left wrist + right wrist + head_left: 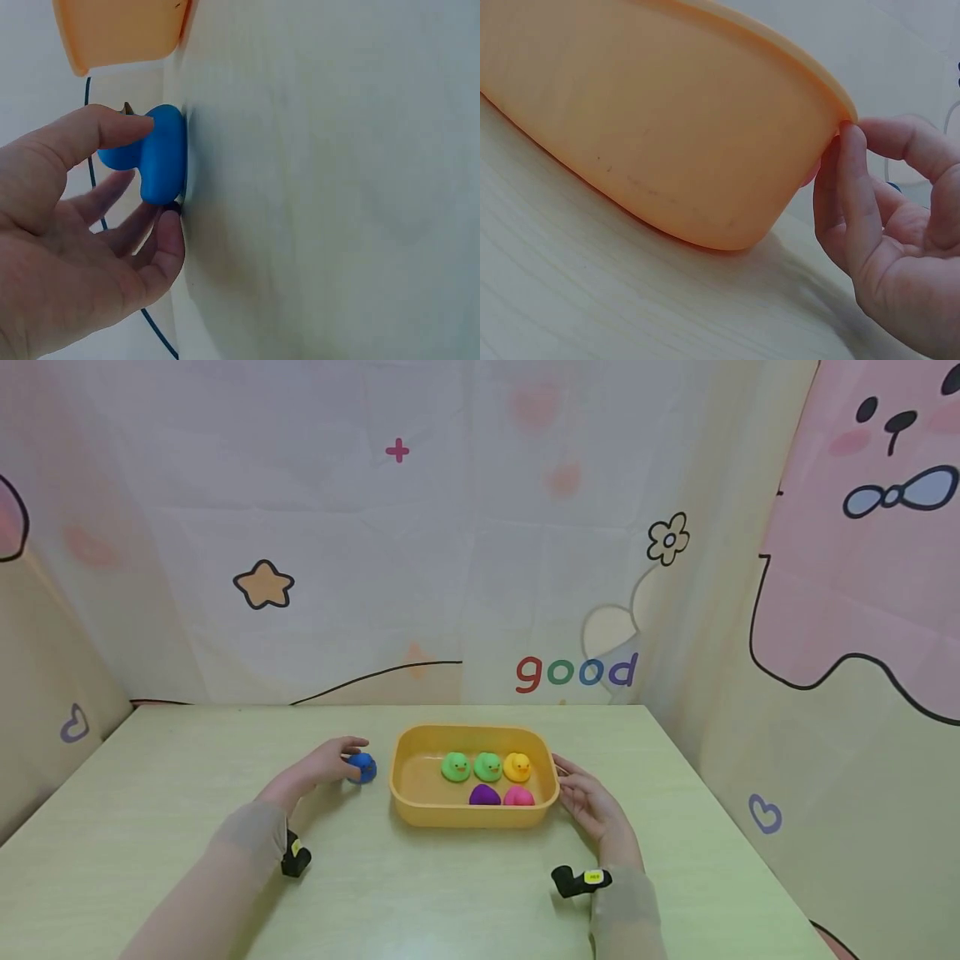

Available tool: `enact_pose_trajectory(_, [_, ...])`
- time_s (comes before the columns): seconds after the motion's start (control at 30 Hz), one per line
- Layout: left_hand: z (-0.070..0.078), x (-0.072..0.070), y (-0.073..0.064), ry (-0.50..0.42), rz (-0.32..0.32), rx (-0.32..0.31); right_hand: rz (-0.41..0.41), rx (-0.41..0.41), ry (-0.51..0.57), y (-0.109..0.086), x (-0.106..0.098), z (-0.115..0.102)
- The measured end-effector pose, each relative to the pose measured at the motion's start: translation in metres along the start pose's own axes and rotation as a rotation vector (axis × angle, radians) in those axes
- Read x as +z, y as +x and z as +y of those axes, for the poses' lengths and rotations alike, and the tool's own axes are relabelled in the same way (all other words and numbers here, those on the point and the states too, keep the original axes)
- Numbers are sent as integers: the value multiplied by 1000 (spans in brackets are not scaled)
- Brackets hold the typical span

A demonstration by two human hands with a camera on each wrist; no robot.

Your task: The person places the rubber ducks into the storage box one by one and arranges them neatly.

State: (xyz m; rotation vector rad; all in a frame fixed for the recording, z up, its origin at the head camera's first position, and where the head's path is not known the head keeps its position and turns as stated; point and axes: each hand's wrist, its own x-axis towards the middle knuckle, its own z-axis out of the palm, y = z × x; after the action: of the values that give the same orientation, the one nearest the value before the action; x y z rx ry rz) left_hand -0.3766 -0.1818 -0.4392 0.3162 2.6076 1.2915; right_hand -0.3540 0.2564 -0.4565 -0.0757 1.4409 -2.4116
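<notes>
A blue rubber duck [363,767] stands on the table to the left of a yellow-orange plastic basin [465,816]. My left hand [327,762] holds the duck; in the left wrist view the thumb lies on one side of the blue body [163,154] and fingertips reach its other side, low by the tabletop. At the basin's right end, my right hand [592,799] touches the outside of the rim with its fingertips. The right wrist view shows the basin wall [660,127] close up, the fingers [859,202] loosely bent against the rim.
Inside the basin, two green ducks [456,767] and a yellow duck [517,767] sit toward the back. A purple toy [484,795] and a pink one [519,797] are partly hidden by the front wall. A printed cloth [375,568] hangs behind the pale table [420,893].
</notes>
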Motion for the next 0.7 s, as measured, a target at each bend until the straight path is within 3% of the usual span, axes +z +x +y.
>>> enact_pose_trajectory(0.2, [2, 7, -3, -4, 71, -54, 16, 4, -1, 0, 0, 1])
enact_pose_trajectory(0.7, [7, 17, 4, 111, 190, -139, 16, -6, 18, -1, 1, 0])
